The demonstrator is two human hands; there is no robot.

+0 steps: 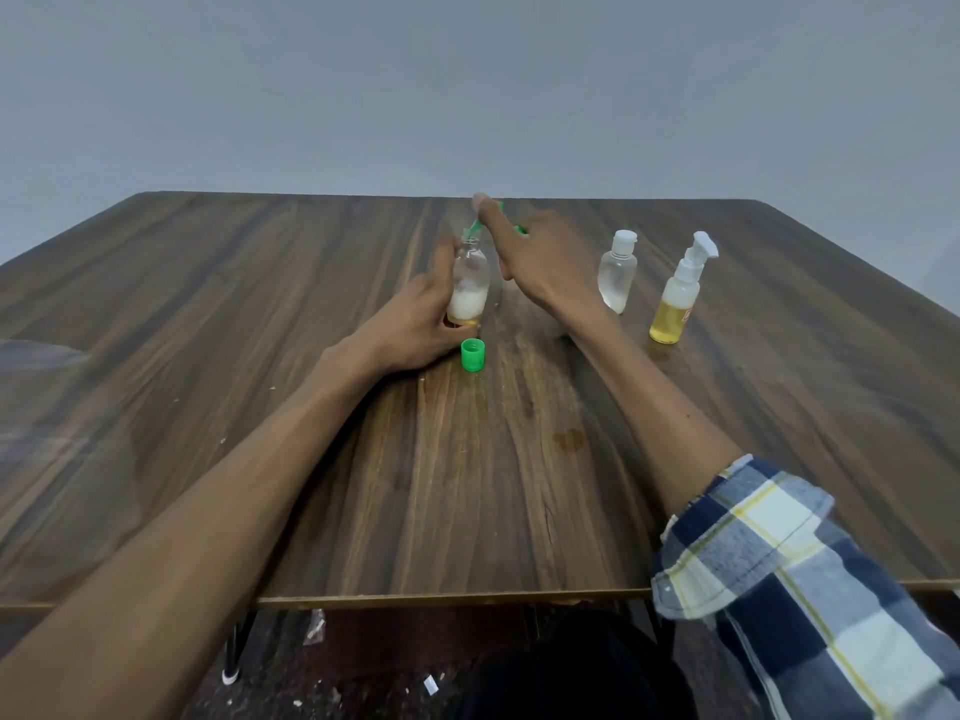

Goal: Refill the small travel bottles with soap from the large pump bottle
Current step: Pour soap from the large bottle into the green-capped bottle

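Your left hand (pixel 415 324) gripped the small bottle (pixel 470 283) upright on the surface (pixel 519 459), so its open mouth stayed steady under the green spout (pixel 474 228). White foam and a thin amber layer sat in the bottle's lower part; by my reading the fill was well short of done. Your right hand (pixel 540 257) lay over the pump (pixel 519 229) just right of the bottle, fingers out straight, seemingly pressing the head down; the pump bottle itself was hidden behind that hand. The green cap (pixel 473 354) stood just in front of the bottle, off so soap could go in. Further right of the bottle stood a capped clear bottle (pixel 617 272), then a white-pump bottle (pixel 678 298) half full of yellow liquid, both untouched.
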